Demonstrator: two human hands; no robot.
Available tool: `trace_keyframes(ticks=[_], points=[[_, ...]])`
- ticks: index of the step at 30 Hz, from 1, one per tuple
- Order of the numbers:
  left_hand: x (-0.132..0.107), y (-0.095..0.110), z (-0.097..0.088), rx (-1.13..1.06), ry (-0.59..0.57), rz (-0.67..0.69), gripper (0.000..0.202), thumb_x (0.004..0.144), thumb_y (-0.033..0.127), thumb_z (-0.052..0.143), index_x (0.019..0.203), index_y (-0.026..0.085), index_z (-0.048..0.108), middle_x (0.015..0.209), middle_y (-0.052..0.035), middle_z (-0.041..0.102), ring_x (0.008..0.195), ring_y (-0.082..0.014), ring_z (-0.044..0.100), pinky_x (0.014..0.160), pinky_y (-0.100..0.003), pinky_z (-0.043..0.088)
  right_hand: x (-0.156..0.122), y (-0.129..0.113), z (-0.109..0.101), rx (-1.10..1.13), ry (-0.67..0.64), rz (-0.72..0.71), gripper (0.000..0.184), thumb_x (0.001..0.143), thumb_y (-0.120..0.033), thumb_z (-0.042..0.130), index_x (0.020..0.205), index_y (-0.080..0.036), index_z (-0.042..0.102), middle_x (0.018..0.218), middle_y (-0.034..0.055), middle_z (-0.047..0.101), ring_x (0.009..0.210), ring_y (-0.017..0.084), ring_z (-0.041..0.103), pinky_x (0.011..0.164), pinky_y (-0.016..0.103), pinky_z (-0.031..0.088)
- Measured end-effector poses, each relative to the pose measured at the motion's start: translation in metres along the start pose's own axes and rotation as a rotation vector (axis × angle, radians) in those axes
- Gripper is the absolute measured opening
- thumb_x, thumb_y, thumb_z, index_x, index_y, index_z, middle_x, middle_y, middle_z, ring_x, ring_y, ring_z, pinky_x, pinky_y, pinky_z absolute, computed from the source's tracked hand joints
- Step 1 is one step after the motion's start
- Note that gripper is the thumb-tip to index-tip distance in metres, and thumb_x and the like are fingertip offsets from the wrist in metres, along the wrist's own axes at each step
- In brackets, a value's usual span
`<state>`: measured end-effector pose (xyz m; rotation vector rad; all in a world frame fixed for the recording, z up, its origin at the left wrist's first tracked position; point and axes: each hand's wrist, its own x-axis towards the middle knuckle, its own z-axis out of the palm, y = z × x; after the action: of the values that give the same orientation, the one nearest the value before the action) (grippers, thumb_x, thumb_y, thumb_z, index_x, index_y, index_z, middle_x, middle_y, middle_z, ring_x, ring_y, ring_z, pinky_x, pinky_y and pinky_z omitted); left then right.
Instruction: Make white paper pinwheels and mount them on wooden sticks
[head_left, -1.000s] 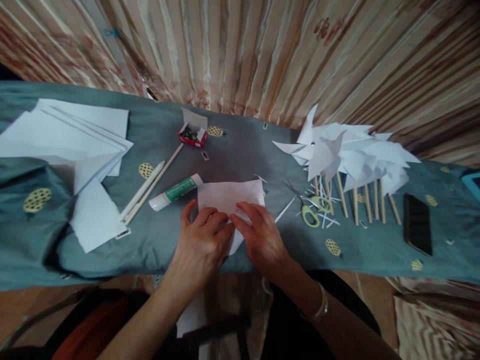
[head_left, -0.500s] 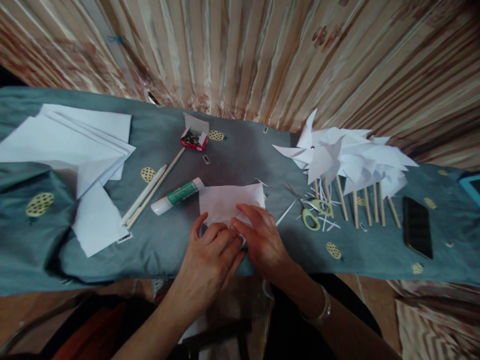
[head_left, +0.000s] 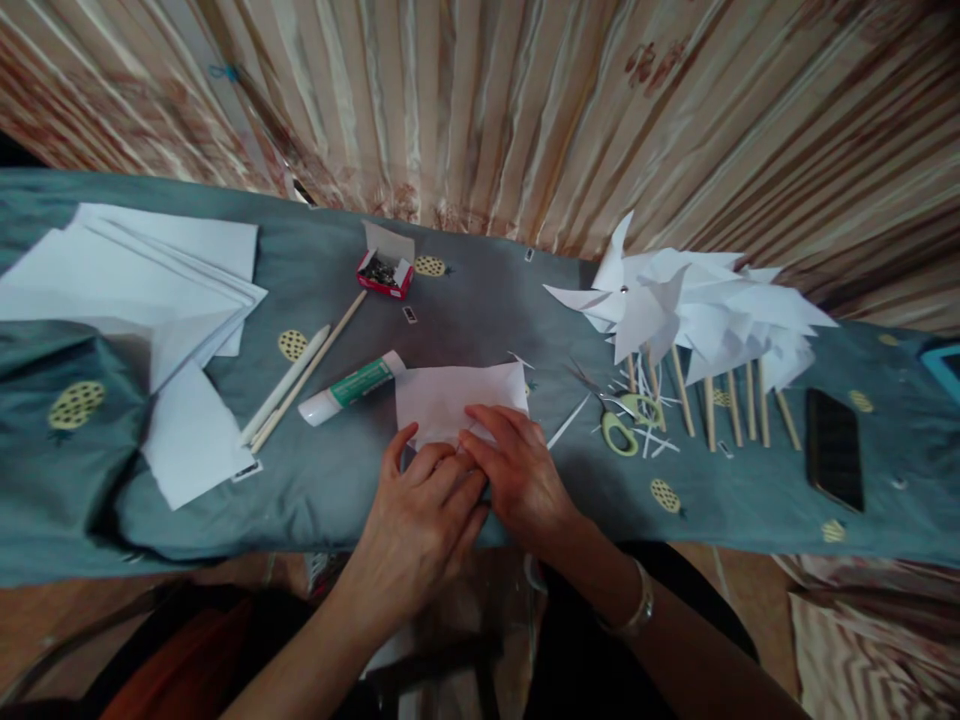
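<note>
Resting left hand [head_left: 426,512] and right hand [head_left: 526,480], both half-curled, on paper [head_left: 442,395].
Covering near part of paper, laid on cloth [head_left: 480,300] between glue stick [head_left: 352,388] and scissors [head_left: 607,398]; cannot tell whether pinching. With pinwheels [head_left: 709,312] farther right.

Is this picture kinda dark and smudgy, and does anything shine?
Head view: dim light; the middle paper looks dull; the glue stick has print too blurry to read; the bracelet glints; folds in the curtain fan outward, perhaps lens stretch.
</note>
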<state>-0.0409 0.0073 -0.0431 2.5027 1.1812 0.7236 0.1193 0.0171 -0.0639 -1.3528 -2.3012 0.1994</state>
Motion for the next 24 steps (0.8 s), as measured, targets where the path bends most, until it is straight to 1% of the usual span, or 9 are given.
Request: trace_keyframes(ticks=[6, 9, 13, 16, 18, 21, 24], points=[[-0.001, -0.002, 0.004, 0.036, 0.009, 0.015, 0.017, 0.089, 0.021, 0.052, 0.101, 0.021, 0.065, 0.097, -0.0033, 0.071, 0.093, -0.0227, 0.060, 0.105, -0.057, 0.032, -0.002, 0.001, 0.001, 0.019, 0.026, 0.002, 0.027, 0.093, -0.014, 0.046, 0.109, -0.014, 0.067, 0.124, 0.0170, 0.062, 0.114, 0.028, 0.050, 0.092, 0.045, 0.047], [-0.002, -0.001, 0.005, 0.033, 0.017, 0.003, 0.018, 0.088, 0.020, 0.053, 0.102, 0.021, 0.065, 0.096, -0.0041, 0.071, 0.093, -0.0230, 0.060, 0.105, -0.058, 0.032, 0.000, 0.001, -0.002, 0.059, 0.014, 0.027, 0.030, 0.090, -0.011, 0.046, 0.109, -0.017, 0.067, 0.123, 0.0146, 0.062, 0.114, 0.026, 0.051, 0.092, 0.044, 0.047], [-0.002, 0.000, 0.004, 0.037, 0.035, 0.004, 0.018, 0.088, 0.019, 0.053, 0.102, 0.021, 0.065, 0.094, -0.0051, 0.071, 0.093, -0.0232, 0.060, 0.103, -0.058, 0.033, 0.004, 0.008, -0.010, 0.207, 0.044, 0.095, 0.038, 0.083, -0.003, 0.041, 0.106, -0.018, 0.067, 0.117, 0.0110, 0.065, 0.110, 0.023, 0.055, 0.096, 0.043, 0.048], [0.000, 0.001, 0.002, 0.044, 0.022, 0.009, 0.019, 0.088, 0.019, 0.053, 0.102, 0.019, 0.065, 0.095, -0.0060, 0.071, 0.093, -0.0241, 0.059, 0.102, -0.059, 0.035, 0.009, 0.019, -0.018, 0.273, 0.083, 0.127, 0.043, 0.082, -0.003, 0.039, 0.112, -0.018, 0.065, 0.118, 0.0093, 0.065, 0.112, 0.020, 0.056, 0.100, 0.041, 0.047], [0.000, 0.001, 0.000, 0.045, 0.015, 0.011, 0.020, 0.088, 0.018, 0.052, 0.103, 0.018, 0.066, 0.095, -0.0061, 0.071, 0.093, -0.0243, 0.059, 0.101, -0.059, 0.035, 0.013, 0.028, -0.022, 0.217, 0.092, 0.145, 0.045, 0.083, -0.005, 0.038, 0.119, -0.017, 0.061, 0.124, 0.0095, 0.063, 0.117, 0.020, 0.054, 0.103, 0.042, 0.045], [0.000, -0.002, -0.003, 0.052, 0.011, 0.013, 0.021, 0.087, 0.015, 0.053, 0.103, 0.018, 0.066, 0.097, -0.0061, 0.071, 0.094, -0.0247, 0.060, 0.101, -0.059, 0.035, 0.018, 0.041, -0.026, 0.061, 0.042, 0.156, 0.047, 0.084, -0.007, 0.038, 0.126, -0.014, 0.057, 0.131, 0.0123, 0.058, 0.125, 0.024, 0.049, 0.103, 0.048, 0.042], [-0.002, -0.009, -0.004, 0.078, 0.011, 0.017, 0.022, 0.086, 0.013, 0.053, 0.103, 0.019, 0.066, 0.099, -0.0063, 0.071, 0.096, -0.0257, 0.060, 0.101, -0.061, 0.034, 0.020, 0.049, -0.028, -0.044, -0.006, 0.145, 0.047, 0.083, -0.006, 0.040, 0.127, -0.011, 0.057, 0.130, 0.0152, 0.060, 0.123, 0.028, 0.049, 0.101, 0.051, 0.042]])
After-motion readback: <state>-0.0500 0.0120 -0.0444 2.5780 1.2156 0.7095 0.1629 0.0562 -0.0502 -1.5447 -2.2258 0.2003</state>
